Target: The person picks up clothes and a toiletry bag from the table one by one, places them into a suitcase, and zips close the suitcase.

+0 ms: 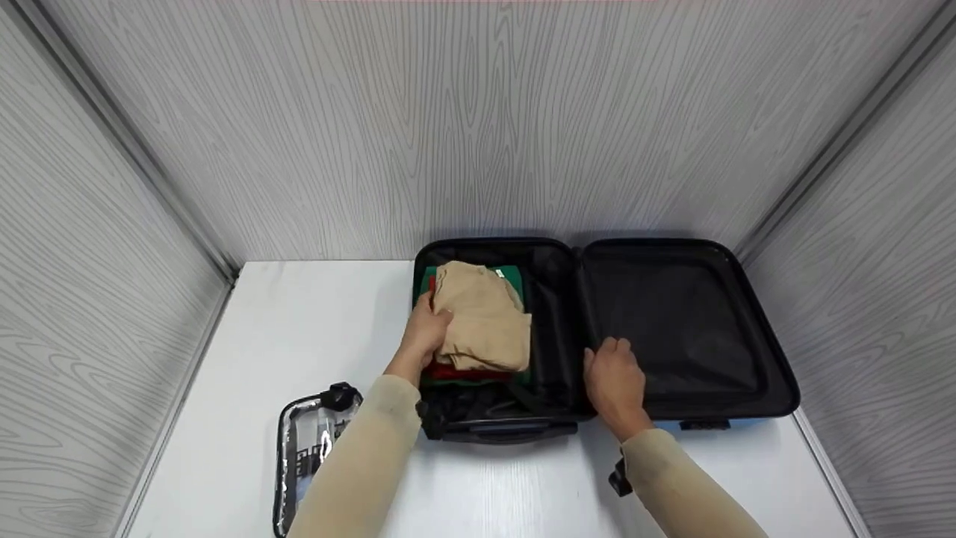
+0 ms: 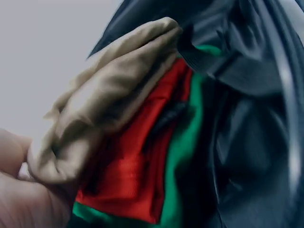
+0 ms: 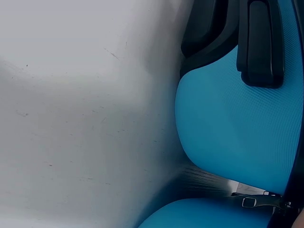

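An opened suitcase (image 1: 553, 299) lies with its two halves side by side. In its left half a folded beige garment (image 1: 482, 317) rests on red (image 2: 137, 161) and green (image 2: 183, 156) folded clothes. My left hand (image 1: 427, 329) pinches the beige garment's left edge, with the thumb on top; the left wrist view shows that edge bunched at the fingers. Over the near inner edge of the right half, beside the hinge, is my right hand (image 1: 616, 381), fingers bent. Whether it grips the rim is hidden. Only a sliver of it enters the right wrist view.
On the white table (image 1: 321, 321), left of the suitcase, lies a transparent pouch (image 1: 306, 441) with black trim, partly behind my left sleeve. The suitcase's blue shell (image 3: 237, 118) carries a black handle on its near side. Grey wood-grain walls (image 1: 478, 127) enclose the table.
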The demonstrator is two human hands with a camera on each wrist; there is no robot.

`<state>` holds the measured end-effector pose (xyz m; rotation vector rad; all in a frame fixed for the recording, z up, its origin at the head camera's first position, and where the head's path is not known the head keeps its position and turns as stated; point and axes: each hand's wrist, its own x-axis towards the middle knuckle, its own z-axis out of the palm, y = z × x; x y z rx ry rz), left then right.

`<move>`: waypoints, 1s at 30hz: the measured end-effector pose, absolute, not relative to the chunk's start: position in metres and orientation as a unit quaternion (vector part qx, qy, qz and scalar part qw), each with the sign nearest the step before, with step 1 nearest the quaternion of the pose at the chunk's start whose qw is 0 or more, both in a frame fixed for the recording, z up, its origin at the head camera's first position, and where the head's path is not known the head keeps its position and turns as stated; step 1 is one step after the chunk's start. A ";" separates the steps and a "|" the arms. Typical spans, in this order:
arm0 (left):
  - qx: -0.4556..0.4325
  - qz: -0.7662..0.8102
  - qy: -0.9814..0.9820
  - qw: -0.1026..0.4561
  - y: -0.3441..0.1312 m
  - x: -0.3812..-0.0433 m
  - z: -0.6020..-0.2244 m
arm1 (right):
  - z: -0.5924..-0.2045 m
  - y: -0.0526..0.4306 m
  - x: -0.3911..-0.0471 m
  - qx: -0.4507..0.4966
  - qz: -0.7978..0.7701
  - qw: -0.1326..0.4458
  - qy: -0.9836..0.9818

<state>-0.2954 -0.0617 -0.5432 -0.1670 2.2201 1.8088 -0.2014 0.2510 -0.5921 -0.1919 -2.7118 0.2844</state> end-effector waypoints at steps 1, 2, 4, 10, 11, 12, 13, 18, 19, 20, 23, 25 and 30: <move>-0.067 0.603 0.784 0.133 -0.062 -0.294 -0.543 | -0.592 0.251 -0.201 -0.070 0.102 0.202 -0.972; -0.074 0.578 0.802 0.131 -0.062 -0.292 -0.543 | -0.593 0.251 -0.201 -0.071 0.102 0.202 -0.972; -0.083 0.528 0.836 0.120 -0.060 -0.289 -0.544 | -0.593 0.250 -0.201 -0.072 0.104 0.202 -0.971; -0.013 0.395 0.919 -0.007 -0.050 -0.275 -0.545 | -0.592 0.252 -0.201 -0.071 0.111 0.204 -0.970; 0.011 0.371 0.928 -0.036 -0.048 -0.273 -0.545 | -0.592 0.253 -0.201 -0.071 0.113 0.205 -0.970; 0.038 0.347 0.935 -0.064 -0.046 -0.271 -0.545 | -0.591 0.253 -0.201 -0.072 0.115 0.206 -0.969; 0.063 0.321 0.941 -0.088 -0.043 -0.270 -0.545 | -0.591 0.254 -0.201 -0.073 0.116 0.206 -0.969; 0.164 0.221 0.955 -0.110 -0.035 -0.266 -0.549 | -0.591 0.256 -0.201 -0.073 0.114 0.209 -0.968; 0.173 0.212 0.957 -0.096 -0.034 -0.265 -0.550 | -0.592 0.256 -0.201 -0.072 0.113 0.210 -0.968; 0.178 0.209 0.959 -0.077 -0.034 -0.265 -0.552 | -0.592 0.256 -0.201 -0.070 0.112 0.213 -0.968; 0.174 0.200 0.964 -0.012 -0.034 -0.266 -0.556 | -0.593 0.254 -0.200 -0.065 0.106 0.219 -0.968; 0.163 0.199 0.966 0.021 -0.036 -0.267 -0.559 | -0.593 0.254 -0.200 -0.063 0.105 0.223 -0.967; 0.138 0.219 0.963 0.072 -0.040 -0.272 -0.564 | -0.593 0.253 -0.201 -0.066 0.109 0.218 -0.967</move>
